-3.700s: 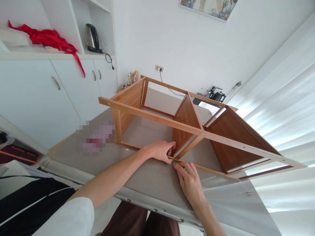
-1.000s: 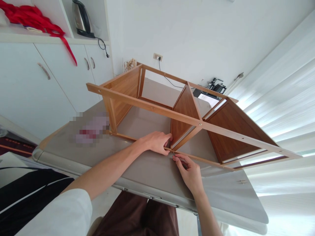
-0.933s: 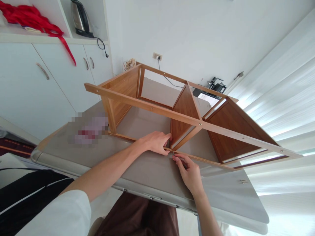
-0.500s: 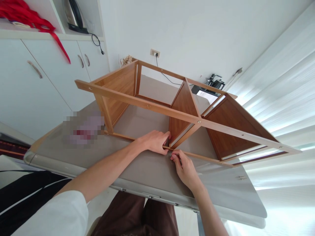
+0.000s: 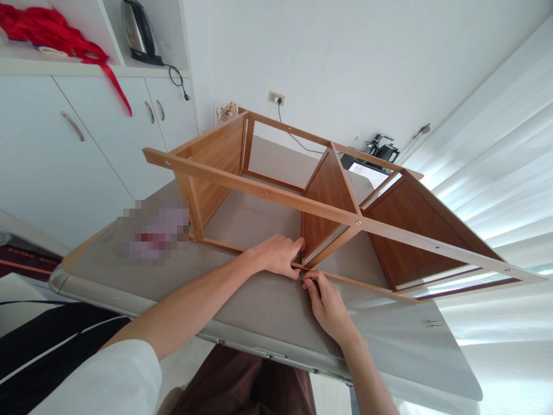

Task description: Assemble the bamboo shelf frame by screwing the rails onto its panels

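Observation:
A wooden shelf rack (image 5: 259,194) lies on its side on a grey-topped table (image 5: 259,300). My left hand (image 5: 281,255) is closed round its near lower rail, just left of where the middle shelf board (image 5: 322,202) meets that rail. Right beside it, my right hand (image 5: 323,294) is pinched at the outer side of the same joint. A small dark bit shows between its fingers, too little to name. The fingertips of both hands nearly touch. A few small screws or pins (image 5: 434,324) lie on the table to the right.
A blurred-out patch (image 5: 151,233) covers something at the table's left. Behind stand white cabinets (image 5: 99,132) with a kettle (image 5: 140,31) and red cloth (image 5: 56,34). Black appliances (image 5: 382,150) are beyond the rack. White curtains (image 5: 496,173) hang at the right.
The whole view has shifted slightly, so everything sits a little lower and to the right. Both hands stay at the same joint; the right fingers have turned slightly.

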A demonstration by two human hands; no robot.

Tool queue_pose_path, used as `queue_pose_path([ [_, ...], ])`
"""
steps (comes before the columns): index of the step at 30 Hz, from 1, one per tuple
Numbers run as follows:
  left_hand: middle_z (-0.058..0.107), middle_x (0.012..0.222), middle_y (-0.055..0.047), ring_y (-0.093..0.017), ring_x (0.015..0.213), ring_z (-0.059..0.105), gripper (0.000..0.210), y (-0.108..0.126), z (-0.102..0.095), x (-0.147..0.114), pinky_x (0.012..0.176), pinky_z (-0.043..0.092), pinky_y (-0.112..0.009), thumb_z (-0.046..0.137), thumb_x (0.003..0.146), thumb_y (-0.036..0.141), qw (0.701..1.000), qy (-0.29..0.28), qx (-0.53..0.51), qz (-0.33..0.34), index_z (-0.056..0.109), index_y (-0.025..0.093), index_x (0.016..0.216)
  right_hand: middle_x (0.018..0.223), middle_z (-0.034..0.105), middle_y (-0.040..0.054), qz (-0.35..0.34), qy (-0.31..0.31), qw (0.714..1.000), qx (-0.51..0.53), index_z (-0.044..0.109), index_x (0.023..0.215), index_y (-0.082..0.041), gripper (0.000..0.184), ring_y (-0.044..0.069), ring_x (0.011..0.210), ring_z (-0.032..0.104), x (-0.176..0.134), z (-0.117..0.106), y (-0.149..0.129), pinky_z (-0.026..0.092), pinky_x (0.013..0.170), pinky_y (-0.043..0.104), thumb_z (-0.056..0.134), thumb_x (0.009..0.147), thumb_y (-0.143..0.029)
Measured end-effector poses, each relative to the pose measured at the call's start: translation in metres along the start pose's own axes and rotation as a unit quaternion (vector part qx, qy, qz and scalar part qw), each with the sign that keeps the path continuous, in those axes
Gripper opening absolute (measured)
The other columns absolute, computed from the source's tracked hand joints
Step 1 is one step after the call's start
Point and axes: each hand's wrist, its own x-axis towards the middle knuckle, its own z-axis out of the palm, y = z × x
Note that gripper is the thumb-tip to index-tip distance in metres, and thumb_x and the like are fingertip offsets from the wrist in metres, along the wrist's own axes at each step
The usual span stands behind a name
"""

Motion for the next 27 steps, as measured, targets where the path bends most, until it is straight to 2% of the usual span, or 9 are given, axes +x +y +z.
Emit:
queue_pose_path([
  [23, 0.07, 0.076, 0.0, -0.026, 0.069, 0.068, 0.053, -0.0035, 0.0039, 0.0011, 0.053, 0.036, -0.032, 0.07, 0.066, 0.052, 1.0, 0.009, -0.011, 0.009, 0.047, 0.023, 0.103, 0.087, 0.061, 0.0025, -0.012, 0.011, 1.0, -0.014, 0.055, 0.097, -0.023, 0.016, 0.016, 0.08, 0.059, 0.0028, 0.003, -0.0034, 0.047, 0.075, 0.027, 0.04, 0.102, -0.025],
  [27, 0.071, 0.076, -0.001, -0.026, 0.068, 0.068, 0.053, -0.0016, 0.0029, 0.0009, 0.051, 0.036, -0.031, 0.071, 0.064, 0.053, 1.0, 0.01, -0.003, 0.005, 0.047, 0.022, 0.101, 0.097, 0.063, 0.0038, -0.012, 0.035, 0.999, -0.026, 0.058, 0.107, -0.024, 0.015, 0.017, 0.087, 0.06, 0.0019, 0.0009, -0.0048, 0.048, 0.08, 0.028, 0.045, 0.101, -0.025],
])
